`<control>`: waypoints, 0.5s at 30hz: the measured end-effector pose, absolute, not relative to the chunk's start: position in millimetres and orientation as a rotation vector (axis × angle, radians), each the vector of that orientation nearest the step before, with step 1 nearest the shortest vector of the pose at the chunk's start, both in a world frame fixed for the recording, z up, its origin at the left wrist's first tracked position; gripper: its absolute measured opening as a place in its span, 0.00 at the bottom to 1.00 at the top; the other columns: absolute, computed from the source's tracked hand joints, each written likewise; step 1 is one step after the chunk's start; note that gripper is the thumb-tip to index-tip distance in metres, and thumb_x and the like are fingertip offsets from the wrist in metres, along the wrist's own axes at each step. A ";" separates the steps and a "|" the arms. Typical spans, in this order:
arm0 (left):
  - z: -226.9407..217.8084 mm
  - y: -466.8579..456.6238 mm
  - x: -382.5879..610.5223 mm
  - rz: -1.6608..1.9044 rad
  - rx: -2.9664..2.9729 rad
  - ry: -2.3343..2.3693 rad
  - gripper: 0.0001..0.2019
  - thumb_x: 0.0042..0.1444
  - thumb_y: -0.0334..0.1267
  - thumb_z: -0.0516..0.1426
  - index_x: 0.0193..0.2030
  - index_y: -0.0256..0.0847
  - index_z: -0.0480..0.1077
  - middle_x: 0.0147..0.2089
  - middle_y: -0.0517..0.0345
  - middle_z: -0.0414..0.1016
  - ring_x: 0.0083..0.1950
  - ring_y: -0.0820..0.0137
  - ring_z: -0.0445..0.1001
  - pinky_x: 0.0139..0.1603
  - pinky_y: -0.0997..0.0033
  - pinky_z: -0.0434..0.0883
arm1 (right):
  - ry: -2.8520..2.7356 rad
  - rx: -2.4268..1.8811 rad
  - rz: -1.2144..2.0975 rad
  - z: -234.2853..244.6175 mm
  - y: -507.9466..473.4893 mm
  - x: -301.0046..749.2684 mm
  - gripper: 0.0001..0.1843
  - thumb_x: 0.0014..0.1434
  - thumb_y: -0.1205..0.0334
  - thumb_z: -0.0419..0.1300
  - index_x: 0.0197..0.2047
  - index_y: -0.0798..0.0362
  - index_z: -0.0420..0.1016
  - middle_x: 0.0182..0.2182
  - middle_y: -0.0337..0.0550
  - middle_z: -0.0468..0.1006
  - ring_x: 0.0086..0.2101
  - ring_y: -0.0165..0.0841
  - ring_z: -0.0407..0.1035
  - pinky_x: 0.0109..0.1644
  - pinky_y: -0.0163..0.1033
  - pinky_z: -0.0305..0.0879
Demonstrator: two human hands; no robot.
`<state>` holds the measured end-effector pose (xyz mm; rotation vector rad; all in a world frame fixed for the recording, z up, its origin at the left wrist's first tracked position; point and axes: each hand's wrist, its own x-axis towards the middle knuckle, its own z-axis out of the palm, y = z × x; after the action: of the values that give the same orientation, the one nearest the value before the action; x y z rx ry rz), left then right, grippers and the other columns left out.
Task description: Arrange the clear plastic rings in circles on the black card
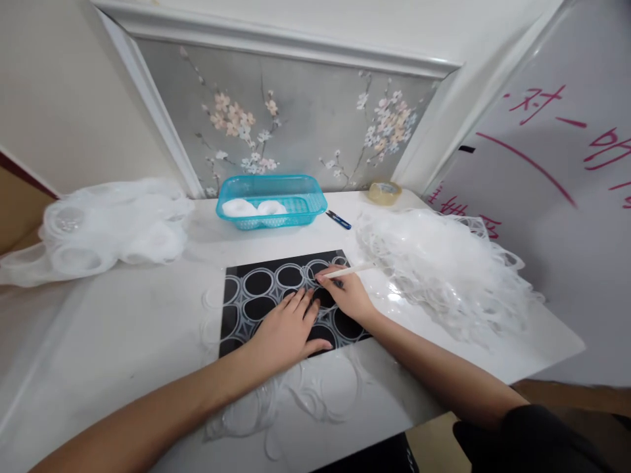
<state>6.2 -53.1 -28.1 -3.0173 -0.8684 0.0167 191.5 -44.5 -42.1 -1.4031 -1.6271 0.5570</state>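
Observation:
On the white table lies a flat black board (315, 257), covered by a translucent white sheet (245, 330) patterned with joined rings. My left hand (288, 326) rests flat on this sheet near its middle, fingers stretched forward and thumb out to the side. Just right of it, my right hand (350, 295) is closed around a slim white pen-shaped tool (353, 269). The tool's tip end is at my fingertips, over the upper right rings, and its shaft points right. Whether the tip touches the sheet, I cannot tell. Loose ring edging (340, 387) hangs past the board's near side.
Behind the board stands a blue plastic basket (305, 213) with white rolled pieces (240, 208) inside. Blue thread snips (338, 220) and a tape roll (385, 193) lie nearby. White mesh material is heaped at left (113, 226) and right (444, 263). A whiteboard (557, 230) borders the right side.

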 end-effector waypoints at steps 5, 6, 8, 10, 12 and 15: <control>-30.0 -53.5 3.8 0.020 -3.029 -0.871 0.41 0.59 0.66 0.43 0.64 0.29 0.61 0.66 0.35 0.59 0.67 0.51 0.58 0.65 0.54 0.56 | -1.549 -1.437 0.590 -43.3 -46.5 191.7 0.12 0.62 0.56 0.56 0.35 0.50 0.80 0.37 0.45 0.82 0.43 0.40 0.74 0.51 0.46 0.68; -29.9 -53.9 4.1 0.014 -3.034 -0.874 0.41 0.59 0.66 0.43 0.64 0.29 0.61 0.66 0.35 0.59 0.67 0.51 0.58 0.65 0.54 0.56 | -1.543 -1.443 0.594 -43.6 -47.1 191.1 0.13 0.62 0.56 0.56 0.36 0.50 0.80 0.37 0.45 0.82 0.43 0.40 0.74 0.51 0.46 0.68; -29.8 -54.4 4.3 0.004 -3.039 -0.875 0.41 0.59 0.66 0.43 0.64 0.29 0.61 0.66 0.35 0.59 0.67 0.51 0.57 0.65 0.54 0.56 | -1.555 -1.449 0.586 -43.8 -47.2 190.7 0.13 0.62 0.55 0.56 0.36 0.50 0.81 0.37 0.45 0.82 0.44 0.40 0.74 0.51 0.46 0.68; -30.3 -54.5 3.9 0.002 -3.044 -0.876 0.41 0.59 0.66 0.44 0.64 0.29 0.61 0.66 0.35 0.59 0.68 0.51 0.57 0.66 0.54 0.55 | -1.586 -1.448 0.562 -43.8 -46.0 191.6 0.13 0.62 0.55 0.56 0.35 0.49 0.81 0.36 0.44 0.82 0.44 0.41 0.74 0.53 0.47 0.66; -31.2 -54.4 3.3 0.003 -3.049 -0.880 0.41 0.59 0.65 0.44 0.64 0.28 0.61 0.66 0.34 0.58 0.68 0.50 0.57 0.66 0.54 0.55 | -1.617 -1.444 0.542 -44.4 -45.5 192.4 0.13 0.62 0.55 0.55 0.35 0.49 0.80 0.36 0.44 0.83 0.44 0.41 0.74 0.55 0.48 0.65; -32.7 -54.2 2.9 -0.007 -3.060 -0.875 0.42 0.59 0.65 0.43 0.64 0.27 0.60 0.66 0.33 0.58 0.68 0.50 0.56 0.66 0.54 0.55 | -1.683 -1.478 0.455 -47.6 -51.1 188.5 0.13 0.63 0.57 0.54 0.36 0.49 0.80 0.37 0.44 0.83 0.47 0.42 0.72 0.57 0.51 0.63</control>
<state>2.9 -54.2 -32.7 -3.0596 -0.8752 -0.0068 188.5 -51.1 -47.6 -1.4777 -1.6835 0.4553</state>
